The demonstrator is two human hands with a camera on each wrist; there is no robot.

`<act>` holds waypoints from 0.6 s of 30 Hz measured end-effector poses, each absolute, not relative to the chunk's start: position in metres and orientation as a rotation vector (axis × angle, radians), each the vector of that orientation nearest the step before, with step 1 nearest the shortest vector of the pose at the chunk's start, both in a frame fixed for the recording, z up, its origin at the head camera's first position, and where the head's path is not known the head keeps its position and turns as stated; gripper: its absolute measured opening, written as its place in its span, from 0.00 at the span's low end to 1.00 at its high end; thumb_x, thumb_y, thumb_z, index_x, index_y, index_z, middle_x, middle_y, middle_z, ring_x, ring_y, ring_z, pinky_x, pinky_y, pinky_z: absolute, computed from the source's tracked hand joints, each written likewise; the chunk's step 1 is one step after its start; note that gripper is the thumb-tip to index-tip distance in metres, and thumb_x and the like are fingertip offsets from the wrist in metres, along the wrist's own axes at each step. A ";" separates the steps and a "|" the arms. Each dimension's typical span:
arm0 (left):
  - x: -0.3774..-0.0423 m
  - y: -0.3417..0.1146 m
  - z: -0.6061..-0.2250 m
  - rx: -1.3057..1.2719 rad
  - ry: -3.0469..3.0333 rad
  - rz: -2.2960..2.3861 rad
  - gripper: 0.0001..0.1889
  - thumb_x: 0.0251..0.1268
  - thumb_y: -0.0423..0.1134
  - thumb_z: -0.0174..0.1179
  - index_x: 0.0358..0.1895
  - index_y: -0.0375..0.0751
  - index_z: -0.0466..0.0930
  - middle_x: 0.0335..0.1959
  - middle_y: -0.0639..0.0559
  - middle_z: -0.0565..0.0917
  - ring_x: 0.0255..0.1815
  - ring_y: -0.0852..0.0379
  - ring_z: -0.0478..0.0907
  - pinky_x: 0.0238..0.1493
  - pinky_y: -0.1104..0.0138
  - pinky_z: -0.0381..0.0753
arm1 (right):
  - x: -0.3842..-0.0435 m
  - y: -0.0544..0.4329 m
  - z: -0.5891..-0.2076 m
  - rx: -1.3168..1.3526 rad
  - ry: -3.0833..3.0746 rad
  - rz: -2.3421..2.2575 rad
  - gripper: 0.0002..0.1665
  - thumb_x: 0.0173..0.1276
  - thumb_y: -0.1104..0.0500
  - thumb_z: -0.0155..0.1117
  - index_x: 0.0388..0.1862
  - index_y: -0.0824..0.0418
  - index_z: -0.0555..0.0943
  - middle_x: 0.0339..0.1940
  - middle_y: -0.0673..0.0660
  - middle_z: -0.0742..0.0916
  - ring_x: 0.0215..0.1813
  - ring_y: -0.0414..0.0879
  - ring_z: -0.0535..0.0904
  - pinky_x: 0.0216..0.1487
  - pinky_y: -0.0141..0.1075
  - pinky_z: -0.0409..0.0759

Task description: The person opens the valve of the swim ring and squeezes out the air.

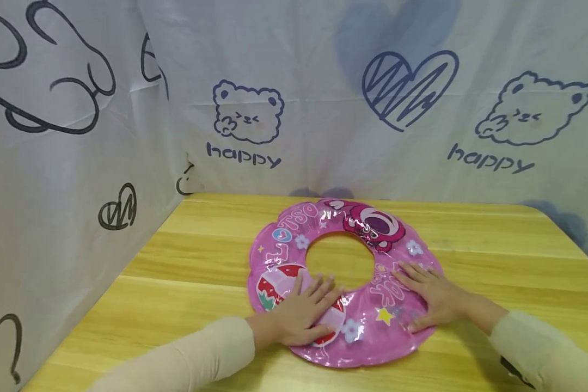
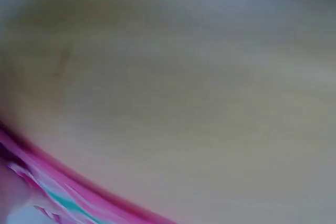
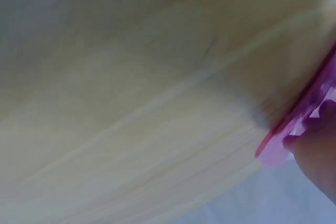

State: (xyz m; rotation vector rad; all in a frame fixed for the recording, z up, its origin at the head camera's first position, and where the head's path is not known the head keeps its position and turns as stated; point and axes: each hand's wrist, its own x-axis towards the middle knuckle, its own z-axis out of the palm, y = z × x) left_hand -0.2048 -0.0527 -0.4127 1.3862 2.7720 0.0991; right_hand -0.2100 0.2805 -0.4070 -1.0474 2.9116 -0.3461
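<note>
A pink inflatable swim ring (image 1: 362,348) lies flat on the wooden table, printed with a bear, strawberries, flowers and a yellow star. On its near left part rests my left hand (image 1: 304,313), fingers spread over a strawberry print. My right hand (image 1: 438,299) presses on the ring's right side, its fingers straight and the thumb toward the near rim. In the left wrist view only a blurred edge of the swim ring (image 2: 89,192) shows at the lower left. The right wrist view catches the ring's pink edge (image 3: 275,148) beside part of my right hand (image 3: 317,150).
The yellow wood-grain table (image 1: 176,305) extends around the ring on all sides. Behind it hangs a white cloth (image 1: 323,136) with drawn bears, a heart and the word "happy". Another cloth wall (image 1: 54,179) closes off the left side.
</note>
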 end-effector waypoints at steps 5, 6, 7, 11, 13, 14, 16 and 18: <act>-0.194 -0.030 -0.419 1.279 2.764 0.215 0.43 0.63 0.67 0.42 0.74 0.55 0.33 0.76 0.40 0.37 0.74 0.34 0.38 0.62 0.29 0.33 | -0.205 0.273 -0.414 -1.163 2.965 -0.331 0.64 0.46 0.24 0.60 0.74 0.57 0.52 0.72 0.70 0.58 0.70 0.73 0.52 0.68 0.66 0.45; -0.193 -0.028 -0.419 1.265 2.778 0.186 0.44 0.62 0.68 0.43 0.74 0.56 0.34 0.76 0.41 0.38 0.74 0.33 0.39 0.62 0.29 0.34 | -0.204 0.272 -0.415 -1.183 2.968 -0.340 0.63 0.47 0.25 0.59 0.74 0.57 0.51 0.73 0.69 0.58 0.71 0.71 0.51 0.72 0.61 0.38; -0.193 -0.026 -0.420 1.255 2.790 0.156 0.44 0.60 0.69 0.43 0.74 0.58 0.35 0.76 0.41 0.38 0.74 0.33 0.39 0.62 0.28 0.35 | -0.203 0.271 -0.416 -1.208 2.973 -0.342 0.63 0.49 0.25 0.59 0.74 0.57 0.51 0.73 0.68 0.58 0.73 0.68 0.49 0.74 0.54 0.32; -0.193 -0.023 -0.421 1.240 2.794 0.072 0.44 0.57 0.72 0.43 0.74 0.63 0.38 0.76 0.43 0.38 0.74 0.33 0.38 0.62 0.28 0.34 | -0.200 0.267 -0.420 -1.280 2.960 -0.327 0.57 0.54 0.28 0.57 0.74 0.56 0.52 0.73 0.63 0.60 0.75 0.59 0.47 0.69 0.26 0.18; -0.193 -0.022 -0.421 1.236 2.790 0.051 0.43 0.57 0.73 0.42 0.74 0.64 0.39 0.76 0.44 0.38 0.74 0.34 0.37 0.62 0.29 0.33 | -0.200 0.266 -0.420 -1.284 2.940 -0.312 0.54 0.55 0.29 0.57 0.74 0.55 0.54 0.73 0.61 0.61 0.74 0.61 0.50 0.73 0.37 0.22; -0.193 -0.021 -0.422 1.234 2.790 0.039 0.43 0.57 0.73 0.42 0.73 0.65 0.41 0.76 0.44 0.38 0.75 0.34 0.37 0.62 0.29 0.33 | -0.200 0.265 -0.419 -1.282 2.923 -0.305 0.53 0.55 0.30 0.57 0.74 0.53 0.55 0.74 0.59 0.61 0.73 0.63 0.52 0.74 0.45 0.26; -0.194 -0.020 -0.423 1.230 2.791 0.020 0.42 0.56 0.74 0.41 0.73 0.66 0.42 0.77 0.45 0.39 0.75 0.35 0.37 0.62 0.29 0.32 | -0.200 0.264 -0.417 -1.264 2.886 -0.302 0.51 0.55 0.31 0.57 0.73 0.50 0.56 0.74 0.57 0.61 0.71 0.67 0.54 0.72 0.58 0.37; -0.195 -0.019 -0.424 1.223 2.791 0.006 0.42 0.56 0.74 0.41 0.73 0.67 0.42 0.77 0.46 0.39 0.75 0.35 0.37 0.62 0.29 0.31 | -0.201 0.263 -0.415 -1.247 2.857 -0.294 0.50 0.55 0.31 0.58 0.73 0.48 0.55 0.74 0.57 0.61 0.70 0.69 0.54 0.66 0.66 0.47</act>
